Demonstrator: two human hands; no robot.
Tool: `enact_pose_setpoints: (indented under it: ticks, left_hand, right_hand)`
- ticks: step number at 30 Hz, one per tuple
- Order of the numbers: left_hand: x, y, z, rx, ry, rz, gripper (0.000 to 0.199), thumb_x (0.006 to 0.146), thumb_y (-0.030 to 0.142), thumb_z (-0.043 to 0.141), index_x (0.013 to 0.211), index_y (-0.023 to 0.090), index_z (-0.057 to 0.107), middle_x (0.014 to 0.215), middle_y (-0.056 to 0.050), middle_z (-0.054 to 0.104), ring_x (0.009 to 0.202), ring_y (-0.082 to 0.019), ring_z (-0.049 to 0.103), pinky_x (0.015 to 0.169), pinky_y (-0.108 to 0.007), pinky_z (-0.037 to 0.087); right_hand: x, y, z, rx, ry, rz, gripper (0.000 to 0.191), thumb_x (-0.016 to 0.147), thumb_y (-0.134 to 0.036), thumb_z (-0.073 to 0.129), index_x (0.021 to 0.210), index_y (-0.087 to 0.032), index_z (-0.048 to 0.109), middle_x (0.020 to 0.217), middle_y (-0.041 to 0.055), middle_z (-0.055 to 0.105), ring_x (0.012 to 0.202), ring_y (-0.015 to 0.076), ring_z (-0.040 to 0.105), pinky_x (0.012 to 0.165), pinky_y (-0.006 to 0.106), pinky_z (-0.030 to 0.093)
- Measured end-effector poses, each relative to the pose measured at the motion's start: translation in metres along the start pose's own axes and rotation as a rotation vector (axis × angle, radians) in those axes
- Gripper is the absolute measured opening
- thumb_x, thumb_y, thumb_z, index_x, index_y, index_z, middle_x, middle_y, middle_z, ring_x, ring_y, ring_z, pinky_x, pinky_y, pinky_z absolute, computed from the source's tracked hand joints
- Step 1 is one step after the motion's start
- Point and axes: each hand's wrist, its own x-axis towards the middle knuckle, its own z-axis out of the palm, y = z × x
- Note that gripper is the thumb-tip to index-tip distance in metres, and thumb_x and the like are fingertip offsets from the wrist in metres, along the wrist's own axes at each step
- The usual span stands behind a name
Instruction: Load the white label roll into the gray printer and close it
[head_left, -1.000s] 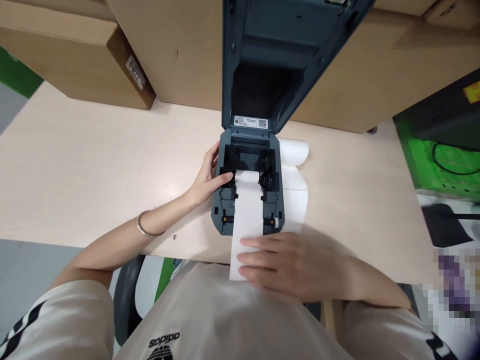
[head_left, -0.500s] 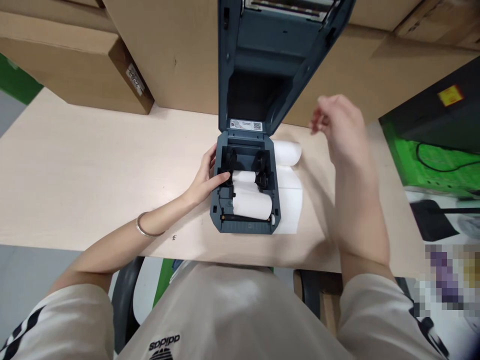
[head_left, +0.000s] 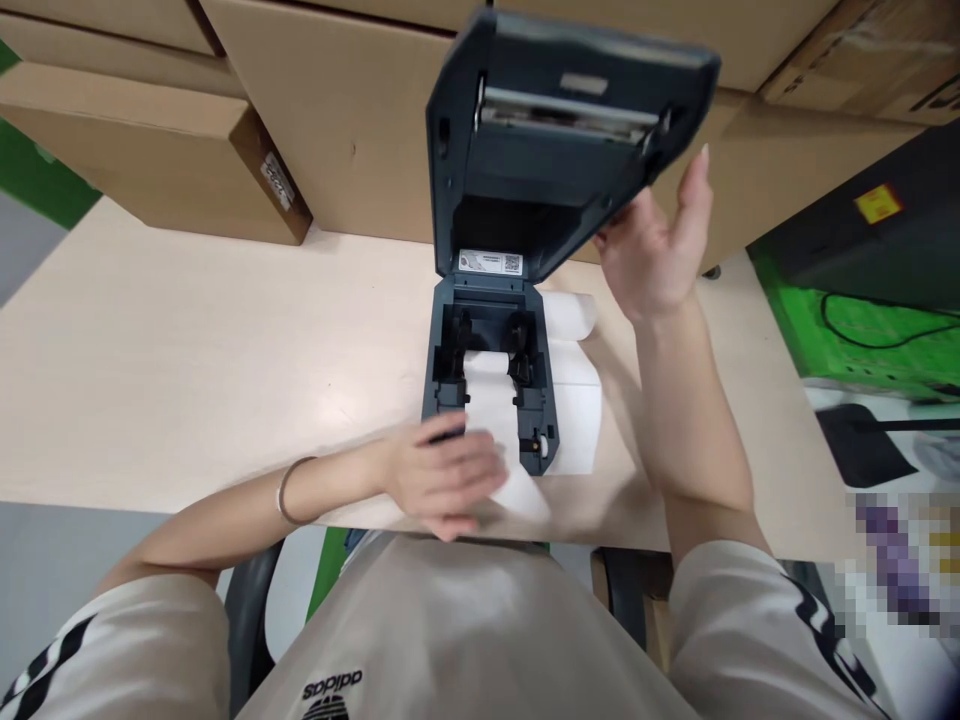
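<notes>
A dark blue-grey printer stands on the table with its lid (head_left: pixel 555 160) raised at a slant above its base (head_left: pixel 435 350). A white paper strip (head_left: pixel 491 400) runs from inside the base over its front edge. My left hand (head_left: pixel 450 475) lies over the strip at the front, its fingers stretched and slightly apart. My right hand (head_left: pixel 660 240) is at the right side of the lid, thumb raised and apart, some fingers hidden behind the lid's edge. More white paper (head_left: pixel 577 400) lies right of the base.
Cardboard boxes (head_left: pixel 337 130) line the back of the table (head_left: pixel 225 380), with a flatter one (head_left: pixel 172 160) at the left. At the right are a dark box with a yellow label (head_left: pixel 877 204), a green surface (head_left: pixel 862 330) and a black cable. A chair is partly visible below.
The lid has tilted forward and down, with my right hand now at its side. My left hand has moved from the base's left side to the front, and the paper now extends over the front edge.
</notes>
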Motion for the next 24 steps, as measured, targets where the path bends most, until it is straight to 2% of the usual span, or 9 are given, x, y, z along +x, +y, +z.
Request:
enact_pose_setpoints:
  ticks: [3, 6, 9, 11, 14, 18, 21, 23, 24]
  left_hand:
    - [0.005, 0.011, 0.008, -0.078, -0.001, 0.323, 0.012, 0.09, 0.042, 0.072, 0.099, 0.033, 0.075, 0.09, -0.002, 0.076, 0.091, -0.022, 0.073, 0.093, -0.036, 0.064]
    - [0.006, 0.016, 0.012, -0.112, -0.029, 0.497, 0.016, 0.091, 0.034, 0.071, 0.104, 0.043, 0.075, 0.082, 0.001, 0.075, 0.08, -0.02, 0.072, 0.084, -0.035, 0.066]
    - [0.007, 0.015, 0.011, -0.075, -0.086, 0.572, 0.018, 0.093, 0.035, 0.067, 0.102, 0.05, 0.073, 0.083, 0.004, 0.073, 0.081, -0.016, 0.071, 0.084, -0.029, 0.066]
    - [0.008, 0.014, 0.01, -0.11, -0.134, 0.592, 0.018, 0.092, 0.036, 0.067, 0.098, 0.052, 0.072, 0.084, 0.006, 0.073, 0.085, -0.014, 0.071, 0.083, -0.023, 0.066]
    - [0.007, 0.013, 0.01, -0.226, -0.187, 0.557, 0.019, 0.09, 0.034, 0.07, 0.094, 0.052, 0.072, 0.091, 0.007, 0.075, 0.102, -0.013, 0.072, 0.089, -0.02, 0.067]
    - [-0.004, 0.015, 0.013, -0.357, -0.131, 0.488, 0.017, 0.089, 0.038, 0.074, 0.097, 0.052, 0.07, 0.112, 0.012, 0.077, 0.115, -0.014, 0.072, 0.092, -0.024, 0.069]
    - [-0.013, 0.012, 0.009, -0.328, -0.145, 0.243, 0.027, 0.087, 0.055, 0.075, 0.111, 0.056, 0.064, 0.123, 0.018, 0.075, 0.108, -0.012, 0.075, 0.089, -0.025, 0.068]
    - [-0.016, 0.006, 0.003, -0.183, -0.103, 0.045, 0.043, 0.086, 0.069, 0.068, 0.126, 0.054, 0.06, 0.124, 0.013, 0.076, 0.11, -0.016, 0.075, 0.094, -0.032, 0.067]
    - [-0.016, 0.001, 0.0, -0.106, -0.058, -0.043, 0.053, 0.087, 0.076, 0.059, 0.133, 0.049, 0.06, 0.124, 0.007, 0.077, 0.115, -0.021, 0.075, 0.098, -0.039, 0.066]
  right_hand:
    - [-0.015, -0.005, -0.004, -0.081, -0.032, -0.124, 0.09, 0.095, -0.083, 0.002, 0.119, -0.027, 0.067, 0.125, 0.0097, 0.068, 0.133, 0.032, 0.059, 0.114, 0.051, 0.051]
    - [-0.04, -0.014, -0.007, -0.105, -0.137, -0.233, 0.078, 0.096, -0.086, 0.025, 0.108, -0.024, 0.071, 0.134, 0.0097, 0.065, 0.138, 0.0308, 0.057, 0.127, 0.05, 0.041]
    - [-0.066, -0.019, -0.003, -0.303, -0.339, -0.335, 0.065, 0.095, -0.079, 0.05, 0.128, -0.027, 0.069, 0.152, 0.0075, 0.059, 0.152, 0.0319, 0.046, 0.137, 0.057, 0.017]
    - [-0.081, -0.016, 0.003, -0.452, -0.447, -0.425, 0.07, 0.094, -0.074, 0.059, 0.148, -0.029, 0.057, 0.164, 0.0091, 0.047, 0.16, 0.0343, 0.034, 0.136, 0.063, 0.01]
    - [-0.097, -0.007, 0.013, -0.568, -0.48, -0.506, 0.089, 0.089, -0.076, 0.065, 0.161, -0.03, 0.042, 0.172, 0.0122, 0.035, 0.164, 0.037, 0.022, 0.134, 0.067, 0.014]
    - [-0.107, 0.002, 0.021, -0.594, -0.479, -0.526, 0.104, 0.086, -0.083, 0.061, 0.169, -0.031, 0.027, 0.175, 0.0132, 0.028, 0.166, 0.0372, 0.016, 0.133, 0.068, 0.012]
    - [-0.111, 0.006, 0.023, -0.574, -0.469, -0.507, 0.109, 0.086, -0.086, 0.057, 0.171, -0.03, 0.019, 0.175, 0.0132, 0.028, 0.166, 0.0372, 0.015, 0.134, 0.068, 0.01]
    - [-0.113, 0.009, 0.025, -0.553, -0.446, -0.509, 0.103, 0.085, -0.085, 0.06, 0.167, -0.03, 0.028, 0.174, 0.0129, 0.03, 0.165, 0.0378, 0.017, 0.134, 0.068, 0.009]
    - [-0.115, 0.012, 0.027, -0.535, -0.426, -0.52, 0.096, 0.085, -0.083, 0.061, 0.161, -0.031, 0.036, 0.173, 0.0123, 0.033, 0.165, 0.0377, 0.019, 0.133, 0.068, 0.009]
